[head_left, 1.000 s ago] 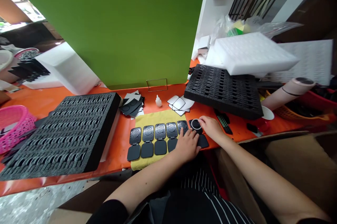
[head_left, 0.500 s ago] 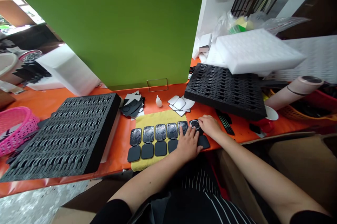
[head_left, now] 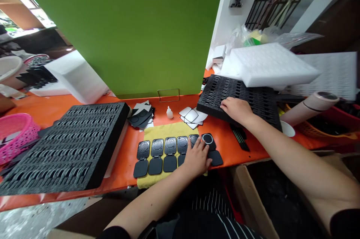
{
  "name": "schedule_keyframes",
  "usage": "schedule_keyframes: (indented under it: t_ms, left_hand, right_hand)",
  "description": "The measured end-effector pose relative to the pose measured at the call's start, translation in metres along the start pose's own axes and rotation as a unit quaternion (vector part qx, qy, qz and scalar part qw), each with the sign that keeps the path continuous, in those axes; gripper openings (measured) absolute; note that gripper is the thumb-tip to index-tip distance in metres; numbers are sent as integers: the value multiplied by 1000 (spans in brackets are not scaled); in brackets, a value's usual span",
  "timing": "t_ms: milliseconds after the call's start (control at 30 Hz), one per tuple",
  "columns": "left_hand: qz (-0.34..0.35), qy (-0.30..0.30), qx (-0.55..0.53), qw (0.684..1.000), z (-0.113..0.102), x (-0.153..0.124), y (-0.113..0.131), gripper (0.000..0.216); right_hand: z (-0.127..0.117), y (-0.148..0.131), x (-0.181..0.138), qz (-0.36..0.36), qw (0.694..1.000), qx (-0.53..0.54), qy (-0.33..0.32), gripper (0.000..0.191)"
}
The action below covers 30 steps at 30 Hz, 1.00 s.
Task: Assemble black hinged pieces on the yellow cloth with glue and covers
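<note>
Fingers (head_left: 203, 144) touch black round-windowed hinged case (head_left: 210, 146).

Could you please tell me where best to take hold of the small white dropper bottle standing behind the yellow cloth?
Probably the dropper bottle is best pinched across its round body from above: it stands upright with its narrow tip up and bare orange table around it.

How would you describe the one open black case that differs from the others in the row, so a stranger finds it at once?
Start at the yellow cloth on the orange table, below the green board. A row of open black cases lies there; take the rightmost case, off the cloth's right edge, beside the left hand. Only it shows a white ring, not mesh.
</note>
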<state>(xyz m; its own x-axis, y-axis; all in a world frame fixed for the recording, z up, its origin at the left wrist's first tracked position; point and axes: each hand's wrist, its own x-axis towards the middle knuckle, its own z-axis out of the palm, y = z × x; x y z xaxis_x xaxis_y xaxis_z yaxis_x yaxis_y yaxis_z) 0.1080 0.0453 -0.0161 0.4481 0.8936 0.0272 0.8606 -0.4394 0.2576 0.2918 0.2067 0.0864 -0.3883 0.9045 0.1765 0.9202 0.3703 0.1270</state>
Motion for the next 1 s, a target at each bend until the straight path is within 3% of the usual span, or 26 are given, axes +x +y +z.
schedule_keyframes:
  t_ms: [167,267,367,400,467,567,700,1000]
  left_hand:
    - [-44,7,-5,999,-13,-25,-13,42]
    - [-64,17,-7,998,-15,-33,-18,40]
    - [-74,24,-9,997,-13,-36,-21,40]
    - [-75,26,-10,997,-12,-36,-21,40]
    - [-75,27,-12,997,-10,-36,-22,39]
    - [-75,21,-12,997,-9,-36,-22,38]
    - [-75,16,-4,997,-8,-35,-22,38]
    - [-72,12,12,997,-7,-32,-24,35]
  right_hand:
    - [-4,1,9,-60,996,-60,-11,31]
    - [-13,-3,-5,11,996,-21,83,35]
    - [-8,-31,-29,71,984,64,148,37]
    - [0,-46,-37,60,985,102,122,36]
    - [22,-78,-52,5,986,169,11,34]
    - [59,-115,-64,25,978,180,-107,30]
    - [82,-126,-61,32,978,162,-128,28]
    - [80,-127,-54,14,982,133,-133,29]
